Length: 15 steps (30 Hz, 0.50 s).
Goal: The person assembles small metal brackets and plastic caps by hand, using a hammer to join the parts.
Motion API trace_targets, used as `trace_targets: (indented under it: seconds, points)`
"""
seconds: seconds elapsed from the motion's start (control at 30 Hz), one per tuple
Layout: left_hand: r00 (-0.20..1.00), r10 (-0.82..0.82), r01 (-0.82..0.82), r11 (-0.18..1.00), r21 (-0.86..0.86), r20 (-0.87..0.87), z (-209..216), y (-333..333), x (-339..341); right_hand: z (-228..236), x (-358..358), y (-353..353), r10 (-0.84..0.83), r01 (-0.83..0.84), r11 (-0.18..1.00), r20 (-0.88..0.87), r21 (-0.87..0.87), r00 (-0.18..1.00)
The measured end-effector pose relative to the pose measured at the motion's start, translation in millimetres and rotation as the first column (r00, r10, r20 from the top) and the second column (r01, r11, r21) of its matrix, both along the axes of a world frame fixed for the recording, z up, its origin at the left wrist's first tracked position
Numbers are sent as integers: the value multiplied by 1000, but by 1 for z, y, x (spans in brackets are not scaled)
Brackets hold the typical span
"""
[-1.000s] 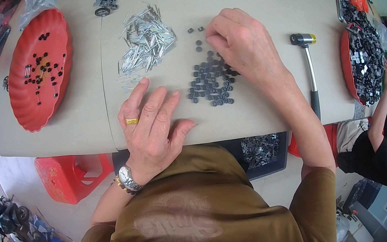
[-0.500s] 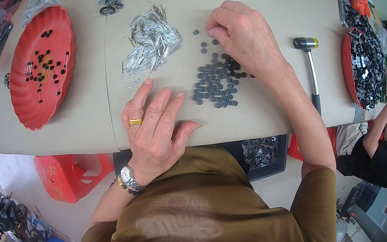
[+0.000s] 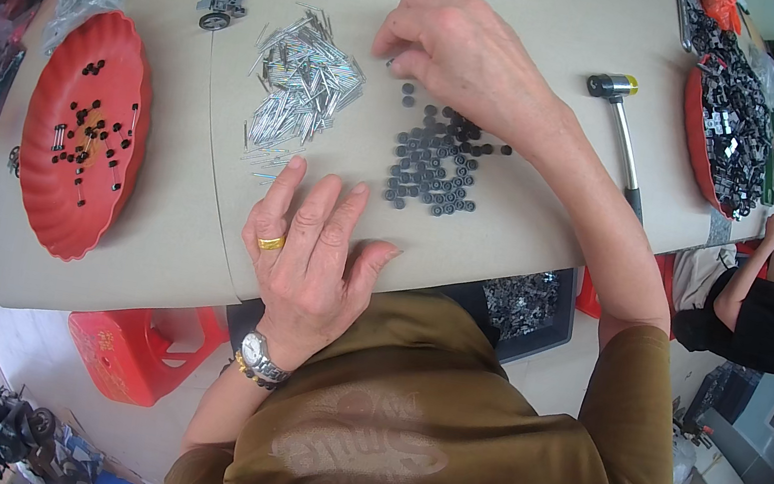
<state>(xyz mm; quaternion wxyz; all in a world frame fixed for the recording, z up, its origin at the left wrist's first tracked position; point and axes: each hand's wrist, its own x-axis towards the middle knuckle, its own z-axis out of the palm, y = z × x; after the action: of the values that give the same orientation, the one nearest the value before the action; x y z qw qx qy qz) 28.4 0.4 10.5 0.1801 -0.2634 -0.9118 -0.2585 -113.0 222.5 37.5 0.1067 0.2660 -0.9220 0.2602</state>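
My left hand (image 3: 310, 250) lies at the near edge of the table, fingers stretched and a gold ring on one. Its fingertips are just short of a heap of thin silver metal pins (image 3: 305, 87). Farther off, my right hand (image 3: 467, 57) bends its thumb and fingers round a small dark grey piece (image 3: 391, 62), which shows only in part at the fingertips. Below that hand is a loose group of small round dark grey wheel-like parts (image 3: 435, 164), several of them lined up in rows.
A red scalloped dish (image 3: 38, 177) at left holds pins with black ends. Beyond the pins stands a small wheeled chassis (image 3: 220, 5). A hammer (image 3: 629, 149) lies right, before a red dish (image 3: 697, 139) heaped with dark parts. A co-worker (image 3: 751, 310) sits far right.
My right hand has moved left, away from the round parts, and its fingers have come down round the small grey piece that lay alone. My left hand stays put.
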Motion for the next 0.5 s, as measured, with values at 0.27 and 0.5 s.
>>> trace_targets:
  seconds: [0.27,0.5]
  points:
    - [1000,-3,3,1000,2,-6,0,-1,0,3,8,-4,-53,49,994,38,94,998]
    - [1000,-4,4,1000,9,3,1,-1,1,11,10,17,-87,88,996,45,-28,995]
